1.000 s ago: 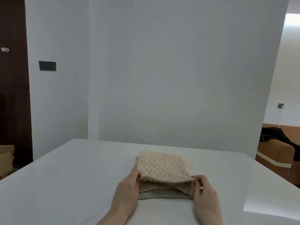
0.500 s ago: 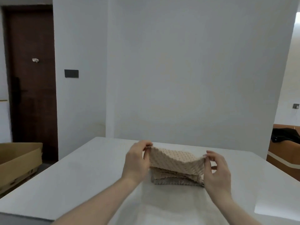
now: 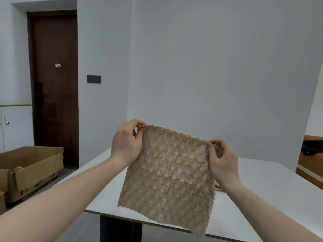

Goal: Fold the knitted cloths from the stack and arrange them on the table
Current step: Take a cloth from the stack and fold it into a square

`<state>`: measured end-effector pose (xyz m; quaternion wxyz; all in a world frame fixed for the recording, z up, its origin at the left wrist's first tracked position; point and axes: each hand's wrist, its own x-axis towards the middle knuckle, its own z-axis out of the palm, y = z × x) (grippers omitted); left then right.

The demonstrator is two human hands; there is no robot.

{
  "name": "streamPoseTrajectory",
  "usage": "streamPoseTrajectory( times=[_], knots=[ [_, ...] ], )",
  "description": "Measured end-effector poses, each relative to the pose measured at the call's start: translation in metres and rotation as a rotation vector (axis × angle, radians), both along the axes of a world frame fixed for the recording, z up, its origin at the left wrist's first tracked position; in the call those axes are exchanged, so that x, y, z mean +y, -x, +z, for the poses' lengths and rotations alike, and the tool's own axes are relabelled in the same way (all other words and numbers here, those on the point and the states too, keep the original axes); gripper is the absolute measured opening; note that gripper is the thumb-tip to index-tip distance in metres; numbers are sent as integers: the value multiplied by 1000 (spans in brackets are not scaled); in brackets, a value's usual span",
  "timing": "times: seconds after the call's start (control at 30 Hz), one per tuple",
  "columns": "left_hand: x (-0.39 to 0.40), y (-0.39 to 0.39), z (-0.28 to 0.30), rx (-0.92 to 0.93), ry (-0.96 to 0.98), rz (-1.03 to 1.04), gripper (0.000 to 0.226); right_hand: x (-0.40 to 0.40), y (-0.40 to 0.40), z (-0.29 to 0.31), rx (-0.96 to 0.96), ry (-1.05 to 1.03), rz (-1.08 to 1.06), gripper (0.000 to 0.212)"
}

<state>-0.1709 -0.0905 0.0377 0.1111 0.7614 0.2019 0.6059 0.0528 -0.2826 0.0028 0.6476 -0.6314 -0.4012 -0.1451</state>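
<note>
Cloth (image 3: 167, 177) hangs open above table (image 3: 262, 198), corners pinched: left hand (image 3: 127, 142) at 11 o'clock, right hand (image 3: 222, 163) at 2.

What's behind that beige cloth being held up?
The white table shows around the cloth, plus a sliver of knitted fabric at its right edge. The rest of that fabric is hidden.

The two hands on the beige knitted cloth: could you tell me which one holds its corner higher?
The left hand holds its corner higher; the right hand pinches the other top corner lower, so the cloth hangs slanted.
</note>
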Motion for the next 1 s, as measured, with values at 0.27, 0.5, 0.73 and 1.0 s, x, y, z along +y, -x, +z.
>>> streamPoseTrajectory(
  times=[0.27, 0.5, 0.73, 1.0],
  knots=[
    [45, 17, -64, 372, 182, 166, 10, 27, 0, -55, 46, 346, -36, 9],
    [87, -7, -106, 563, 460, 289, 14, 70, -24, -88, 46, 518, -98, 10],
    [120, -42, -110, 394, 696, 175, 10, 111, -45, -88, 42, 530, -117, 7],
    [138, -53, -108, 349, 730, 67, 8, 125, -60, -85, -37, 530, -78, 8]
  ],
)
